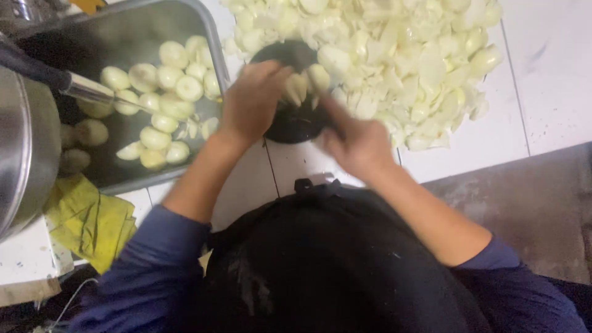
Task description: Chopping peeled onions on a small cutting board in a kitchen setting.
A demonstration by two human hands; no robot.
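Seen from above, your white tiled counter fills most of the view, with your dark apron and blue sleeves at 6 o'clock. Across the top, from 12 to 2 o'clock, a broad heap of pale cut onion pieces lies straight on the tiles. At 10 o'clock a large metal tray holds a loose group of whole peeled onions, and a dark-handled utensil with a metal shaft reaches in over them from the left. A round steel pot sits at 9 o'clock, partly over the tray's edge, with a few brownish round pieces just beside it. A crumpled yellow cloth lies at 8 o'clock, below the tray's near corner.

Near the centre, slightly toward 12 o'clock, a round black cutter stands at the near edge of the heap, with pale onion wedges fanned out on top of it.

Your left hand lies on the cutter's left side, fingers curled over its rim and touching the wedges. Your right hand is at the cutter's lower right, blurred, with a finger stretched toward the wedges; whether it grips anything cannot be told.
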